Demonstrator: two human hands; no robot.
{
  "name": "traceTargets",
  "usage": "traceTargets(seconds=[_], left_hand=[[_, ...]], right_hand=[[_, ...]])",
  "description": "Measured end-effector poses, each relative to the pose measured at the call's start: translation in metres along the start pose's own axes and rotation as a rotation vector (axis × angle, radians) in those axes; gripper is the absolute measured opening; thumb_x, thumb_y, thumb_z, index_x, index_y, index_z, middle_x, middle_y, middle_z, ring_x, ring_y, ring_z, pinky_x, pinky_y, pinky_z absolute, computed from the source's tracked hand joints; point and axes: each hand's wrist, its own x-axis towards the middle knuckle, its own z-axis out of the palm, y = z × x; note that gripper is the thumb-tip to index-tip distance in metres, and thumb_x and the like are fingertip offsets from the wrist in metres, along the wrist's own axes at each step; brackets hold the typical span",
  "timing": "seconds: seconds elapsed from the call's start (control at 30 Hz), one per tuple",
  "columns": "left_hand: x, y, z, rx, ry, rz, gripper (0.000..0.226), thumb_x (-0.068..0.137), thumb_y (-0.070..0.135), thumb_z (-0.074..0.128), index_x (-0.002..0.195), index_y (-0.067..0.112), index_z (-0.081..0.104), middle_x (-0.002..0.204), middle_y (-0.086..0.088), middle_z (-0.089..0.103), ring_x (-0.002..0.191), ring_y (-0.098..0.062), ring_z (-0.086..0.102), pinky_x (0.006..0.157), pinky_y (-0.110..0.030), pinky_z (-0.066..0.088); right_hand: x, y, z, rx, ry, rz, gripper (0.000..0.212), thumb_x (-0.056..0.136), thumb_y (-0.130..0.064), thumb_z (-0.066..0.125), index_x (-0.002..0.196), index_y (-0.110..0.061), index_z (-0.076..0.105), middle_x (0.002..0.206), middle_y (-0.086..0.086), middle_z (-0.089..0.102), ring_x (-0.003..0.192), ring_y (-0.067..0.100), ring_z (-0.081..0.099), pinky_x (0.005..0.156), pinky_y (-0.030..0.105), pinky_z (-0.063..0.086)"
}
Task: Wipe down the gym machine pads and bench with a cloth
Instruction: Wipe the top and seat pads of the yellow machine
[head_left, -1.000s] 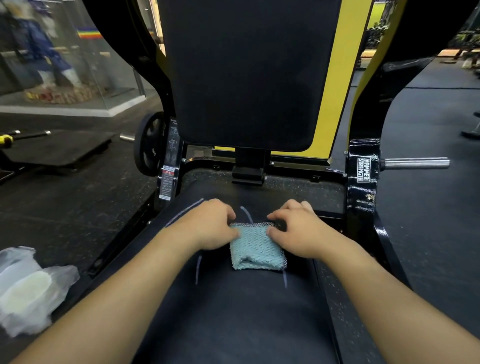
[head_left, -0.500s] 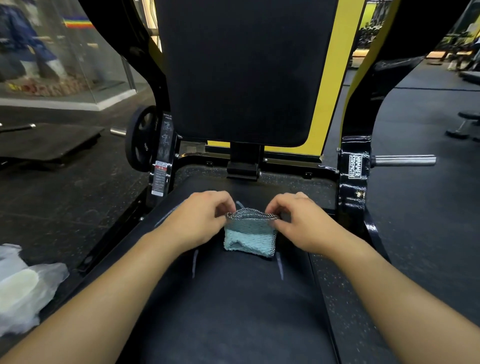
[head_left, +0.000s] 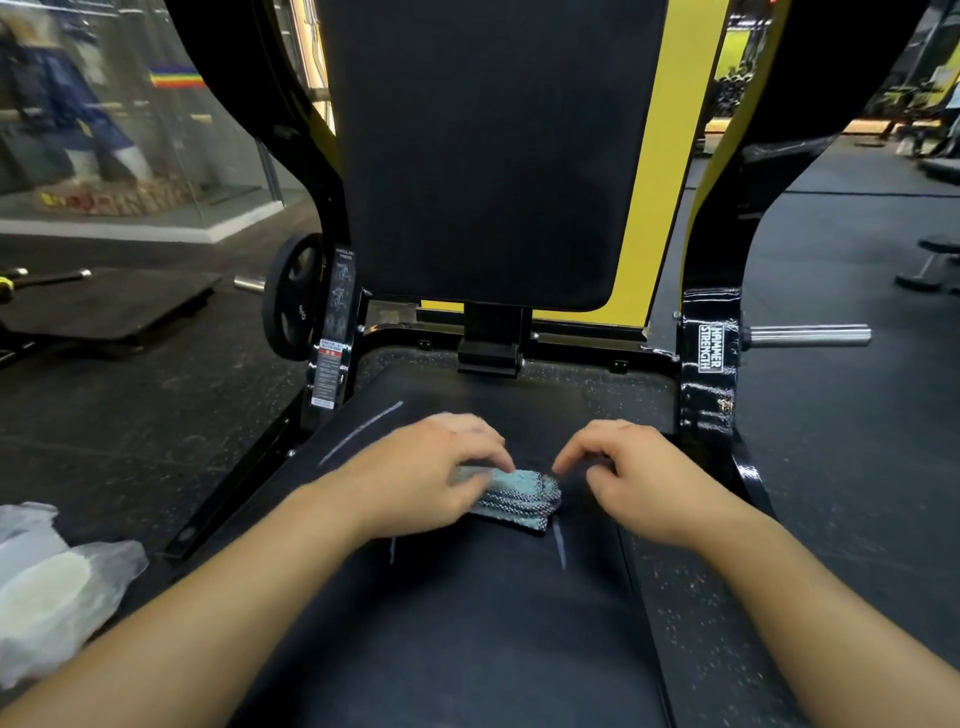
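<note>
On the black seat pad (head_left: 467, 623), the left hand (head_left: 421, 483) pinches the folded teal cloth (head_left: 519, 496); the right hand (head_left: 634, 478) hovers beside it, fingers loosely curled, holding nothing.

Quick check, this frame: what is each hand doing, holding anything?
Left hand: grip on the folded cloth, which lies on the seat pad.
Right hand: fingers loosely curled, holding nothing, just off the cloth.

My right hand (head_left: 631, 480) has let go of the cloth (head_left: 519, 493) and now sits just beside it. The cloth was a neat flat square before. Now it is bunched up under my left hand (head_left: 431, 475).
</note>
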Motion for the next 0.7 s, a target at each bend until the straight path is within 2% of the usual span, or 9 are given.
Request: traceTargets(seconds=[0.07,0.13,0.27,0.4,0.5,0.57,0.63,0.7], left_hand=[[0.006,0.008,0.012,0.049,-0.072,0.040,0.034,0.099,0.047,0.056,0.133,0.050,0.059,0.148,0.028,0.047,0.138,0.006,0.038,0.117,-0.027,0.034],[0.009,0.014,0.021,0.100,-0.141,0.066,0.044,0.101,0.052,0.052,0.144,0.052,0.048,0.159,0.025,0.036,0.146,0.007,0.028,0.121,-0.020,0.025],[0.011,0.012,0.034,0.075,-0.218,0.082,0.050,0.104,0.056,0.045,0.152,0.055,0.034,0.162,0.029,0.026,0.150,0.011,0.015,0.124,-0.026,0.021],[0.012,0.007,0.041,0.030,-0.141,0.060,0.045,0.108,0.038,0.046,0.149,0.055,0.039,0.159,0.027,0.035,0.146,0.010,0.029,0.119,-0.027,0.032],[0.015,0.007,0.041,0.141,-0.083,0.038,0.058,0.105,0.016,0.044,0.153,0.047,0.037,0.162,0.021,0.033,0.145,0.000,0.036,0.117,-0.025,0.035],[0.018,0.004,0.037,0.180,-0.017,0.001,0.069,0.100,0.005,0.045,0.156,0.043,0.034,0.164,0.018,0.030,0.147,-0.005,0.035,0.117,-0.024,0.035],[0.020,-0.001,0.029,0.208,0.078,-0.041,0.076,0.095,0.000,0.047,0.158,0.041,0.032,0.165,0.016,0.030,0.148,-0.008,0.035,0.117,-0.026,0.036],[0.023,-0.003,0.014,0.232,0.169,-0.078,0.078,0.094,-0.001,0.049,0.158,0.040,0.032,0.165,0.014,0.030,0.148,-0.009,0.035,0.117,-0.026,0.036]], right_hand=[[0.002,0.005,-0.002,-0.014,0.041,0.021,0.042,0.088,-0.004,0.048,0.092,-0.038,0.072,0.094,-0.022,0.061,0.093,-0.007,0.053,0.075,0.006,0.034],[0.003,0.010,-0.002,-0.033,0.042,0.032,0.039,0.088,-0.006,0.049,0.092,-0.038,0.071,0.094,-0.022,0.061,0.091,-0.005,0.054,0.079,0.012,0.039],[0.004,0.018,-0.004,-0.043,0.018,0.065,0.036,0.090,-0.009,0.048,0.093,-0.036,0.071,0.096,-0.023,0.059,0.096,0.000,0.053,0.088,0.021,0.045],[0.009,0.021,-0.008,-0.026,0.024,0.084,0.036,0.092,-0.009,0.048,0.095,-0.036,0.071,0.095,-0.022,0.058,0.089,-0.002,0.053,0.080,0.017,0.042],[0.013,0.018,-0.005,-0.005,0.022,0.087,0.037,0.092,-0.009,0.048,0.104,-0.038,0.069,0.098,-0.024,0.056,0.089,-0.006,0.051,0.075,0.007,0.035],[0.016,0.014,-0.003,-0.008,0.031,0.078,0.041,0.093,-0.012,0.049,0.119,-0.038,0.066,0.108,-0.027,0.054,0.097,-0.010,0.049,0.084,0.006,0.036],[0.022,0.008,-0.002,-0.032,0.054,0.065,0.046,0.093,-0.014,0.049,0.132,-0.037,0.060,0.125,-0.024,0.053,0.118,-0.003,0.046,0.101,0.016,0.038],[0.030,0.000,-0.006,-0.064,0.079,0.060,0.051,0.094,-0.016,0.048,0.140,-0.036,0.055,0.136,-0.018,0.051,0.131,0.005,0.041,0.109,0.023,0.037]])
